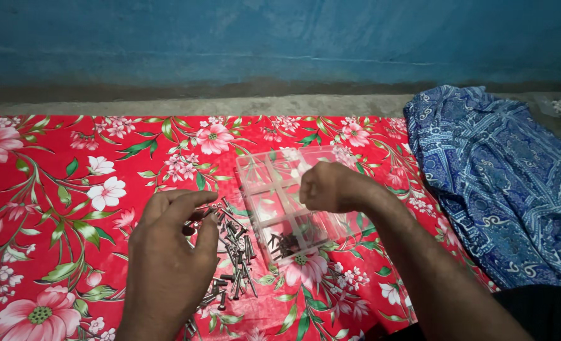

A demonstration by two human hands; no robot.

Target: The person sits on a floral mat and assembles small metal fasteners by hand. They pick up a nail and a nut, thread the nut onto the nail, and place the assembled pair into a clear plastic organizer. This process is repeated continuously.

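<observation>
A red floral mat (53, 208) lies on the floor before a blue wall (230, 38), with a blue patterned cloth (501, 183) at its right edge. The left hand (167, 265) pinches over a heap of loose screws (233, 265) near the mat's front edge. The right hand (328, 187) hovers loosely closed above a clear compartment box (274, 189) mid-mat; whether it holds anything I cannot tell.
</observation>
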